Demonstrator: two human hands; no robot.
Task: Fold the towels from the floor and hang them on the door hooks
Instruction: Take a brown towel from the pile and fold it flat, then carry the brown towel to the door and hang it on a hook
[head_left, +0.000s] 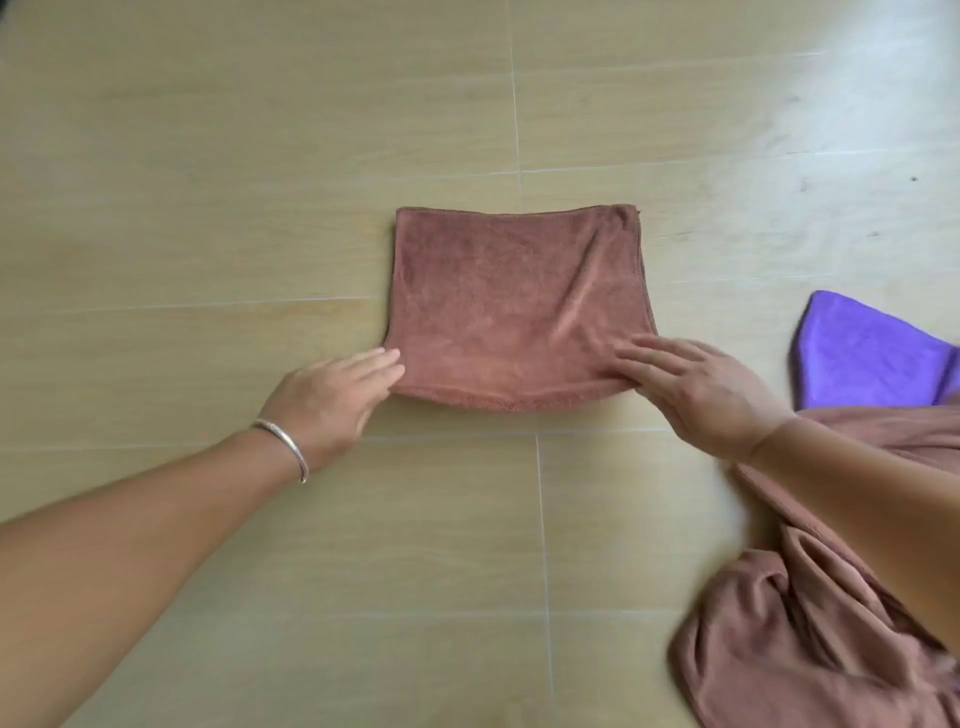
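Observation:
A brown towel (514, 301), folded into a rough square, lies flat on the floor in the middle of the view. My left hand (332, 400), with a silver bangle on the wrist, touches its near left corner with fingers extended. Over the near right corner lies my right hand (696, 384), flat, fingers spread and pressing the cloth. Neither hand grips anything that I can see. A purple towel (862, 358) lies at the right edge. A crumpled brown towel (810, 613) lies at the lower right, partly under my right forearm.
The floor (260, 182) is pale wood-look tile with thin grout lines. Bright glare falls on its far right corner. No door or hooks are in view.

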